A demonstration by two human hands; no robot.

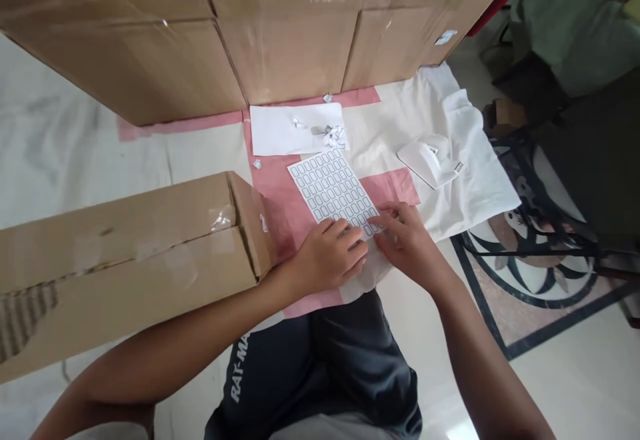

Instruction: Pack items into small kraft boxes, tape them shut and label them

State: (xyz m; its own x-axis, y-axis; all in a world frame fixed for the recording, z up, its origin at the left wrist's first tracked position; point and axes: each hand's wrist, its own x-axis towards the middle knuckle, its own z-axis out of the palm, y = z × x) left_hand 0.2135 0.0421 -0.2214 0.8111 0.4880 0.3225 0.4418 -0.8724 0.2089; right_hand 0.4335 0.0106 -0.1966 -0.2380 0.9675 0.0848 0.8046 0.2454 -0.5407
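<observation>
A white label sheet (333, 187) printed with rows of small dark-outlined rectangles lies slanted on a pink and white cloth. My left hand (334, 253) rests on its near edge with curled fingers, holding the sheet there. At the near right corner is my right hand (405, 240), its index finger and thumb closed about the sheet's edge. Whether a single label is between those fingertips is too small to tell. Beyond the sheet lies a white paper (275, 132), bearing crumpled paper scraps (335, 137).
Stacked cardboard boxes (295, 53) line the far side. A long taped carton (150, 240) lies beside my left arm. On the cloth (470, 180) to the right sits a folded white card-like piece (430, 160). A dark-framed piece of furniture (590, 180) stands farther right.
</observation>
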